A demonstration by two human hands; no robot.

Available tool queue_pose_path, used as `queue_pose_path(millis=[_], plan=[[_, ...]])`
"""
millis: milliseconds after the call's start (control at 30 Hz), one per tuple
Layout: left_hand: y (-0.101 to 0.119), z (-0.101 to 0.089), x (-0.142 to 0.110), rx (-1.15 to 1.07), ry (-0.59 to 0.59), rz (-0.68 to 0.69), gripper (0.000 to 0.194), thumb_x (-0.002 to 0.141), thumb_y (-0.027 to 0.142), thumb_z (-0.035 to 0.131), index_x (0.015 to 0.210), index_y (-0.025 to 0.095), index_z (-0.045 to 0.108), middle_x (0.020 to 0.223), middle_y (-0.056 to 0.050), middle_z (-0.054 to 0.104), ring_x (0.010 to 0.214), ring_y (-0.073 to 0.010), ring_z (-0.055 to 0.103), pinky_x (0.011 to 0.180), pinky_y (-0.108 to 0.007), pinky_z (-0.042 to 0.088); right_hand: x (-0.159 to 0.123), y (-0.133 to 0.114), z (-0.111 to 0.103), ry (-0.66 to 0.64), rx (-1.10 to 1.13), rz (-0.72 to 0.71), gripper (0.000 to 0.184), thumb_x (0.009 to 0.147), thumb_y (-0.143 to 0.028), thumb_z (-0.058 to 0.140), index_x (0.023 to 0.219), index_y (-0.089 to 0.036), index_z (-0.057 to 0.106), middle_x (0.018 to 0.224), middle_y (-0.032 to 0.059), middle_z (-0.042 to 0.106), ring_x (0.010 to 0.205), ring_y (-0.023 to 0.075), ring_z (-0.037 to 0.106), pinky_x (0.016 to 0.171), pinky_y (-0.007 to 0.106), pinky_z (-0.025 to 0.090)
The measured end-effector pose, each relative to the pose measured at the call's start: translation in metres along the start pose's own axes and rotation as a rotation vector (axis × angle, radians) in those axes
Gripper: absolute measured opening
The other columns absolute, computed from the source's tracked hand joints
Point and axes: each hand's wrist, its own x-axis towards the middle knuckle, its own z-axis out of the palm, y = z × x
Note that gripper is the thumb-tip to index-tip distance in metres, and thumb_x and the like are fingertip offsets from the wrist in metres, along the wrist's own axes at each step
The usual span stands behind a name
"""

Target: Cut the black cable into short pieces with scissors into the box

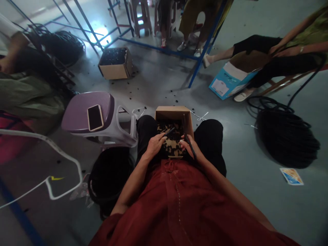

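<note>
My left hand (154, 146) is closed around a short black rod-like piece (169, 132), its end pointing up and right over an open cardboard box (173, 108). My right hand (191, 147) grips a long dark tool (189, 142) with a thin upper end; its exact kind is not clear. The box stands between my knees, and many small black bits (174, 145) lie scattered over its bottom. Both hands are above the box, a little apart from each other.
A purple stool (74, 109) with a phone (95, 118) on it stands at left, a black coil (110, 174) below it. Another black coil (287, 136) lies at right. Ahead are a carton (115, 71), a blue frame (196, 73), a blue-white box (225, 80) and seated people.
</note>
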Motion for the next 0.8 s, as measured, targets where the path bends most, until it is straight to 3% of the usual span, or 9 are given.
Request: queue_pose_path(millis=[167,367,800], plan=[[-0.004,-0.013,0.011,0.008,0.034,0.041,0.034,0.087,0.033,0.041,0.111,0.017,0.059,0.108,-0.004,0.063,0.098,-0.0145,0.058,0.089,-0.026,0.044,-0.017,0.016,-0.005,-0.102,-0.273,-0.021,0.043,0.074,-0.046,0.052,0.107,-0.019,0.046,0.088,0.0040,0.058,0.069,0.0143,0.056,0.065,0.029,0.045],[-0.008,-0.011,0.010,-0.002,0.034,0.030,0.035,0.087,0.034,0.041,0.112,0.017,0.059,0.102,-0.005,0.065,0.095,-0.0151,0.060,0.086,-0.026,0.046,-0.023,0.010,-0.004,-0.170,-0.446,-0.014,0.045,0.078,-0.046,0.048,0.112,-0.018,0.045,0.088,0.0058,0.061,0.076,0.0173,0.058,0.070,0.030,0.044],[-0.010,-0.009,0.009,0.011,-0.055,0.023,0.038,0.086,0.037,0.041,0.115,0.018,0.057,0.109,-0.005,0.063,0.098,-0.0164,0.059,0.088,-0.027,0.045,-0.009,-0.004,0.007,-0.191,-0.492,-0.051,0.047,0.078,-0.046,0.050,0.116,-0.019,0.045,0.093,0.0069,0.062,0.079,0.0181,0.059,0.070,0.029,0.043]])
